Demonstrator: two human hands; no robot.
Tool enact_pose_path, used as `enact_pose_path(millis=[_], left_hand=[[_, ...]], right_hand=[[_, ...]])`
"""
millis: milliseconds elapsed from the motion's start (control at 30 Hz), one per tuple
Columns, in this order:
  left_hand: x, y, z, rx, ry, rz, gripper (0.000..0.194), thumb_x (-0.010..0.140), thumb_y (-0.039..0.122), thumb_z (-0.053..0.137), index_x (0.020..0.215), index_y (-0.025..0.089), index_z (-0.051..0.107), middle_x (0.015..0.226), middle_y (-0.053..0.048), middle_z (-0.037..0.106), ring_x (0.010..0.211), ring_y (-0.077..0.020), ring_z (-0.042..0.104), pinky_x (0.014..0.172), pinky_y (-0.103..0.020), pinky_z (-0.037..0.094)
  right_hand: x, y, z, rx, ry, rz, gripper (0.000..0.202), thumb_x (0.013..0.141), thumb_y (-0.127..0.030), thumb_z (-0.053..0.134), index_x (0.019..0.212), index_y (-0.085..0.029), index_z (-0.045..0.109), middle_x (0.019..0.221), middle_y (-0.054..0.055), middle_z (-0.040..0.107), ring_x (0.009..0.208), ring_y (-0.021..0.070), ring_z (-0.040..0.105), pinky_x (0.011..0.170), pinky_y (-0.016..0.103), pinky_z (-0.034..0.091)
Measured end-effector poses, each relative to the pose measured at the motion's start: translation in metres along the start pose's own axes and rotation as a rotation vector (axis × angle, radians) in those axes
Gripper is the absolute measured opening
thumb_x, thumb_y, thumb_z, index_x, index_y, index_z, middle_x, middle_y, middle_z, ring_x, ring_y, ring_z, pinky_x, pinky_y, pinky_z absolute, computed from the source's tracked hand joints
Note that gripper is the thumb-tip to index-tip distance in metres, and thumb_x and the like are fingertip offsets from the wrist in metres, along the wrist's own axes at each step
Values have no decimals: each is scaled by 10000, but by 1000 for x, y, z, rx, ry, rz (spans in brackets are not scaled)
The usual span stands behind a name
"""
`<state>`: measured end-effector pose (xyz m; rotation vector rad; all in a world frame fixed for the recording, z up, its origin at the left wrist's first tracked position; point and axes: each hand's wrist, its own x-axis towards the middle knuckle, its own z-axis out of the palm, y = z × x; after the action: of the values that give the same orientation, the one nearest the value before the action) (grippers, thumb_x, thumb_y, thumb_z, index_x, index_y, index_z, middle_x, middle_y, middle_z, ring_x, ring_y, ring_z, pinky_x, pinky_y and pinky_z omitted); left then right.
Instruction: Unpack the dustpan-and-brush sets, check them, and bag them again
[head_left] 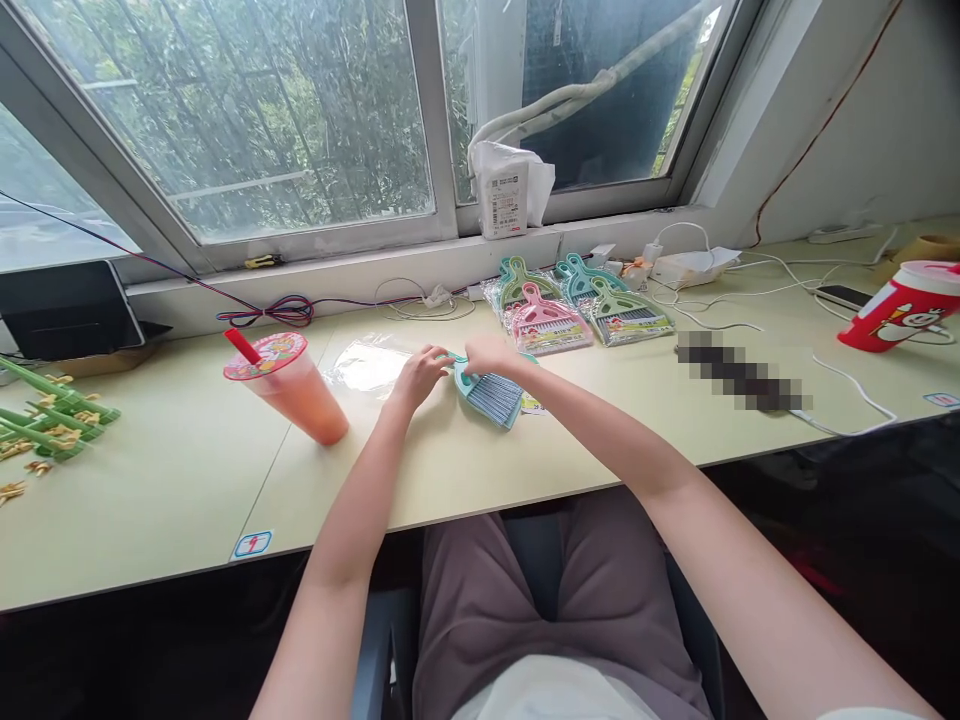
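Note:
A teal mini dustpan with a grey-bristled brush (495,398) lies on the table in front of me, its bristle end toward me and to the right. My right hand (491,358) reaches across from the right, with its fingers closed at the handle end. At the handle's tip, the bent fingers of my left hand (424,376) are closed from the left. Clear plastic bags (367,368) lie flat just beyond my left hand. Part of a printed card (532,406) shows beside the bristles, partly hidden by my right forearm.
Several bagged dustpan sets (551,320) lie toward the window. A tilted drink cup (300,395) stands left of my left arm. Farther right are a pixelated object (739,375), white cables (855,375) and a red cup (896,310). A tissue pack (506,200) sits on the sill.

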<state>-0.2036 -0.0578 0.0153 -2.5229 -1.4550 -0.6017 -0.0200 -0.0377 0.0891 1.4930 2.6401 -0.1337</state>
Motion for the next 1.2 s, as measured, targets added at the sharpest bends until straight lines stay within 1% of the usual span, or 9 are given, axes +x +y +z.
enact_pose_path(millis=[133,300,467,667,800,900,1000,1067,1200], left_hand=[[0,3,-1,31,19,0,283,879,115,634,1089,256,762,1229,-110,688,1122,-280,597,927,-423,521],[-1,4,-1,66,7,-13,279,890,100,610,1072,250,759,1184,-101,715,1105,-273,618,934,-420,514],[1,3,2,44,29,-51,224,906,107,597,1028,206,756,1258,-108,695,1169,-269,620,942,-404,522],[6,5,4,40,-15,-119,160,928,152,590,956,199,741,1039,-102,741,976,-241,677,832,-347,520],[7,5,4,97,-64,-46,238,940,112,505,875,182,723,898,-116,712,900,-257,654,776,-348,487],[6,3,8,122,-62,-10,292,926,74,454,854,182,715,874,-122,695,876,-266,636,779,-364,474],[4,1,13,90,-26,-33,292,928,94,450,872,198,716,879,-116,694,878,-263,628,805,-374,480],[2,2,15,31,13,-75,257,930,122,477,890,212,715,915,-111,703,926,-268,629,857,-392,483],[5,8,13,-155,243,-262,204,922,233,577,1100,213,674,1165,-134,674,1112,-292,596,989,-441,451]], right_hand=[[2,7,3,0,8,1,262,806,-265,702,1005,-118,788,987,160,767,957,260,712,748,278,487],[3,11,9,18,40,21,347,826,-287,689,1120,-117,760,1043,166,760,997,266,700,738,278,484],[5,15,18,96,63,20,347,838,-357,710,1115,-156,766,1087,136,759,1012,244,688,743,255,471],[14,22,32,224,18,-45,276,916,-325,663,1084,-127,759,919,102,781,869,188,706,727,217,457],[20,23,37,178,33,-78,278,915,-294,676,1085,-89,751,1058,135,770,946,205,699,737,217,454],[21,22,36,163,-14,-82,285,923,-290,658,1088,-77,751,1000,138,777,916,209,703,740,227,455],[19,22,38,189,-25,-78,276,918,-292,646,1063,-87,761,919,123,781,863,204,703,744,231,462],[16,22,42,208,53,-61,271,890,-292,657,1042,-95,765,972,126,778,884,209,697,737,234,461],[12,28,46,303,153,-35,265,849,-288,630,964,-99,775,937,102,771,841,192,681,676,228,435]])
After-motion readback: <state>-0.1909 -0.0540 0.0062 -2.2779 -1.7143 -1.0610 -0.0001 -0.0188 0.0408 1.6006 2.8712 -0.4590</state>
